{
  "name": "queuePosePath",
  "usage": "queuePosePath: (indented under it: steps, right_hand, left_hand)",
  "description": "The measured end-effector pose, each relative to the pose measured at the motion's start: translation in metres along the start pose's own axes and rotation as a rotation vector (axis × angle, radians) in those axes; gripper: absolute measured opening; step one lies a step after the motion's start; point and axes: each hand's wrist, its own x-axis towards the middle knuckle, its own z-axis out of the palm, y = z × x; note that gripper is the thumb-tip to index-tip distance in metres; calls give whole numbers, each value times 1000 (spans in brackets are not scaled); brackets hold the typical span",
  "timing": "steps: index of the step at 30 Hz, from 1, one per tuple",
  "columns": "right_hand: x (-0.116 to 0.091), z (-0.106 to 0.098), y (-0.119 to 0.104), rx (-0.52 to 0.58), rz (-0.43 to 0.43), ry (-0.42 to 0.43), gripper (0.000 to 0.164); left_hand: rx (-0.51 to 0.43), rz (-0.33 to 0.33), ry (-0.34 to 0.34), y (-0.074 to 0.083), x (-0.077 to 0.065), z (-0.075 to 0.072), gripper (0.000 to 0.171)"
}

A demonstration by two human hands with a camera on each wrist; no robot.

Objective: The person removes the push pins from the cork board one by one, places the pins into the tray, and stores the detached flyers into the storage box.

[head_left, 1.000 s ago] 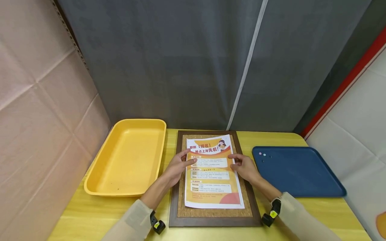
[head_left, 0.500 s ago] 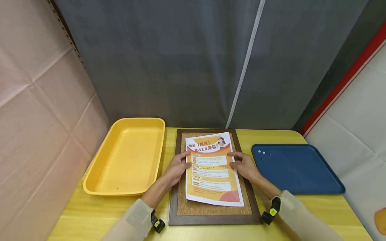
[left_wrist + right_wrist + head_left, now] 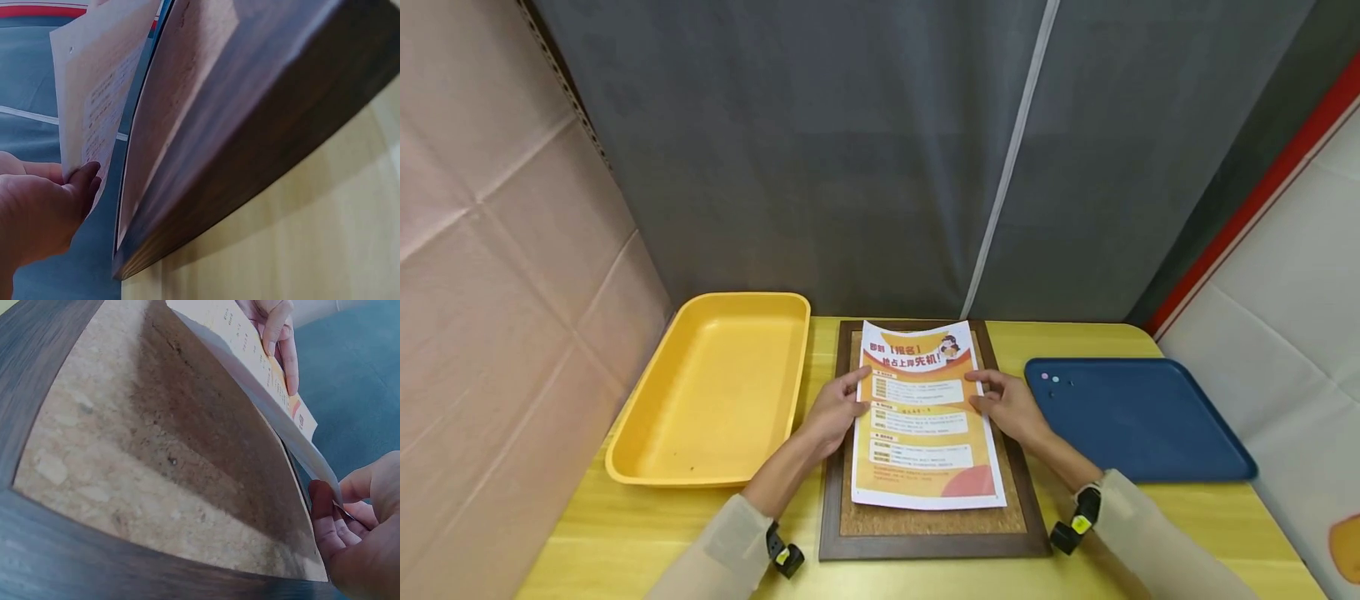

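Note:
A printed orange-and-white flyer (image 3: 917, 442) hangs raised over a cork board (image 3: 940, 522) with a dark brown wooden frame (image 3: 934, 547). My left hand (image 3: 837, 411) pinches the flyer's left edge between thumb and fingers. On the opposite edge, my right hand (image 3: 1011, 406) pinches it at about the same height. The left wrist view has the left hand (image 3: 40, 209) gripping the paper (image 3: 100, 81), with a gap between sheet and board. Bare cork (image 3: 162, 456) fills much of the right wrist view, the sheet's shadow falling across it beside the right hand (image 3: 369, 525).
To the left stands a yellow tray (image 3: 730, 392) with a few dark specks. A blue tray (image 3: 1150, 425) lies on the right, with several small round bits (image 3: 1045, 376) near its far left corner. A grey curtain (image 3: 820, 167) rises behind the yellow wood-grain table (image 3: 587, 533).
The flyer has shifted slightly toward the curtain, and its top edge now overlaps the frame's far side. My left thumb has slid from the flyer's face toward its left edge.

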Motion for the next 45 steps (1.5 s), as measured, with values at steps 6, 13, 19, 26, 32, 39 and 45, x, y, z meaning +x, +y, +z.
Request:
queuePosePath:
  steps: [6,13,19,26,32,39,45]
  right_hand:
    - [-1,2,-7,44,-1,-20,40]
    - [4,6,-20,74,-39,-47,40]
    - [10,12,-34,135,-75,-98,41]
    - [19,25,-56,177,-94,-149,42]
    - [30,40,-74,208,-114,-183,42]
    - [41,59,-87,229,-144,-229,41]
    - [48,77,-98,266,-154,-270,41]
  left_hand:
    - [0,1,3,10,-4,-7,66]
    - [-26,-5,-5,29,-11,-25,65]
    - [-26,-8,-11,44,-17,-44,66]
    - [-13,11,-17,56,-25,-69,67]
    - [29,17,-2,67,-31,-94,68]
    - [52,28,-1,78,-39,-123,70]
    - [77,40,-11,84,-43,-142,71]
